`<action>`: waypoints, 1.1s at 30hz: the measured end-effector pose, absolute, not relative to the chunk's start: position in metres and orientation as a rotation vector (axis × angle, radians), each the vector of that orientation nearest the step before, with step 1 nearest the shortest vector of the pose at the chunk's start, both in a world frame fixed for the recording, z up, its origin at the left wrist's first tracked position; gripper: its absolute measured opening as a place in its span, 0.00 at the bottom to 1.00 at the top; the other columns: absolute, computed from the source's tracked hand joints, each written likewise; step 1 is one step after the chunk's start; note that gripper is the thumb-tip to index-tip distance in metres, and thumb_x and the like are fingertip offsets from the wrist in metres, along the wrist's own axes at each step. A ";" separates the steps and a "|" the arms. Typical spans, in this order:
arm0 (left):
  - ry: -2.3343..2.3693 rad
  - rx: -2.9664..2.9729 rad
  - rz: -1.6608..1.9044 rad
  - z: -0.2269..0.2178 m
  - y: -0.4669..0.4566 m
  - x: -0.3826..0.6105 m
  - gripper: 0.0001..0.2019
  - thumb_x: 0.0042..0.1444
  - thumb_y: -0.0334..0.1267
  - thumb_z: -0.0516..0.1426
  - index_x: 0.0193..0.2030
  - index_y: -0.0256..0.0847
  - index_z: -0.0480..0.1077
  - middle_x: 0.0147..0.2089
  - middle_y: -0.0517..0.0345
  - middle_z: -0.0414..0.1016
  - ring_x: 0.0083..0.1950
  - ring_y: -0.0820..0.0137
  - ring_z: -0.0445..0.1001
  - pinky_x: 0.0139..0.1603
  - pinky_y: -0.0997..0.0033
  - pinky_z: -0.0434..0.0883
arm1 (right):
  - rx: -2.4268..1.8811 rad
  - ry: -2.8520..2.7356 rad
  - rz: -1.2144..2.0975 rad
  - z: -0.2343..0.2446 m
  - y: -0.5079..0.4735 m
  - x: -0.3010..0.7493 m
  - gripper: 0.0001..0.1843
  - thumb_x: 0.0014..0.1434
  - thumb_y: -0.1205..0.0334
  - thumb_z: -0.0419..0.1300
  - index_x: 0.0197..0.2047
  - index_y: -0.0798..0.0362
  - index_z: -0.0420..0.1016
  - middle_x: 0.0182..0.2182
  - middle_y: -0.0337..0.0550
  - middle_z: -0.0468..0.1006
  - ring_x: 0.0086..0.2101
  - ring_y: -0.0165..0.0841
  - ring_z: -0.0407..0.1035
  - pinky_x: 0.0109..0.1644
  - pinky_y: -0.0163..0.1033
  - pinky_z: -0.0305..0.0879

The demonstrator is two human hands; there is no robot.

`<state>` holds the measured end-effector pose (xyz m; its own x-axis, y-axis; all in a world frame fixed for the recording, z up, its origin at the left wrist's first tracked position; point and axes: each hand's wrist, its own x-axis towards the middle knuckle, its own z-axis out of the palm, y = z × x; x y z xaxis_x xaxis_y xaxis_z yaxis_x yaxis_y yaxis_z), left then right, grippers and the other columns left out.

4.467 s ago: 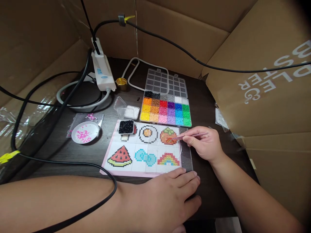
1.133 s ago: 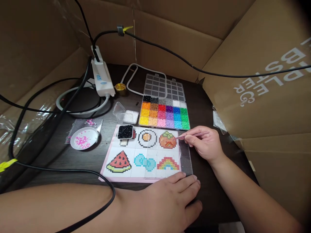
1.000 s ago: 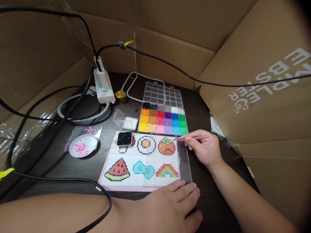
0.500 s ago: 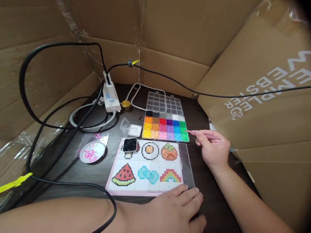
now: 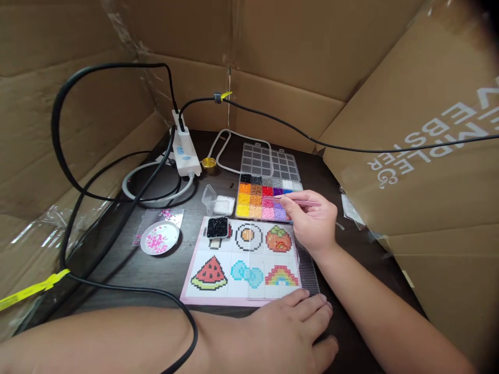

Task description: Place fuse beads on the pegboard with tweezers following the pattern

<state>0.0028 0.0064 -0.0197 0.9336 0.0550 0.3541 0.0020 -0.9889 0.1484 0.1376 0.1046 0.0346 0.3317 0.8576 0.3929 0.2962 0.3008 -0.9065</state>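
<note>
Pinched in my right hand [image 5: 312,221] is a pair of pink tweezers [image 5: 302,202], its tip over the red and pink part of the bead box [image 5: 255,202]. That hand hides the box's right side. My left hand [image 5: 294,327] lies flat with fingers stretched out, its fingertips at the lower right edge of a clear pegboard [image 5: 307,270]. Under the pegboard is a pattern sheet [image 5: 210,298] with pixel pictures of a watermelon, an egg, a bow, a rainbow and others. A small tub of black beads [image 5: 217,227] stands on the sheet's upper left.
A white dish of pink beads [image 5: 162,237] rests partly on another pegboard [image 5: 177,215] at left. Beyond are a tub of white beads [image 5: 224,205], a yellow cup [image 5: 209,163] and a power strip [image 5: 186,153]. A black cable [image 5: 117,285] crosses my left forearm. Cardboard walls [image 5: 288,47] surround the table.
My right hand has moved left with the tweezers, from the green beads at the box's right edge to the red and pink ones. The view has shifted slightly; my left hand stays put.
</note>
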 end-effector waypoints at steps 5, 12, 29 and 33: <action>0.066 2.939 0.522 -0.021 0.005 0.003 0.19 0.66 0.43 0.47 0.58 0.44 0.71 0.65 0.44 0.67 0.67 0.57 0.65 0.66 0.56 0.59 | -1.286 -1.194 0.567 0.025 0.107 0.142 0.05 0.53 0.60 0.68 0.30 0.53 0.81 0.26 0.43 0.81 0.27 0.33 0.76 0.31 0.38 0.74; 0.023 2.961 0.596 -0.025 0.007 0.006 0.18 0.66 0.43 0.48 0.57 0.44 0.72 0.63 0.44 0.70 0.65 0.56 0.68 0.63 0.58 0.64 | -1.301 -1.188 0.662 0.022 0.123 0.132 0.06 0.51 0.60 0.69 0.30 0.53 0.81 0.24 0.43 0.80 0.25 0.32 0.74 0.28 0.36 0.72; 0.000 2.984 0.512 -0.020 0.012 0.009 0.18 0.67 0.42 0.48 0.56 0.49 0.74 0.62 0.48 0.72 0.64 0.58 0.69 0.60 0.60 0.68 | -1.321 -1.087 0.980 0.012 0.133 0.116 0.14 0.48 0.54 0.71 0.31 0.56 0.79 0.22 0.40 0.76 0.20 0.26 0.67 0.24 0.33 0.72; -0.020 2.999 0.507 -0.020 0.012 0.009 0.18 0.66 0.44 0.49 0.57 0.49 0.73 0.62 0.46 0.71 0.63 0.58 0.70 0.60 0.59 0.67 | -1.316 -1.096 0.968 0.011 0.132 0.115 0.14 0.48 0.53 0.71 0.31 0.56 0.79 0.22 0.40 0.76 0.20 0.26 0.67 0.24 0.33 0.72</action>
<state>0.0094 0.0116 -0.0202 0.9446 0.0036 0.3283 -0.0298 -0.9949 0.0966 0.1154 0.1322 0.0109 0.2339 0.9705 0.0580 0.0628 0.0445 -0.9970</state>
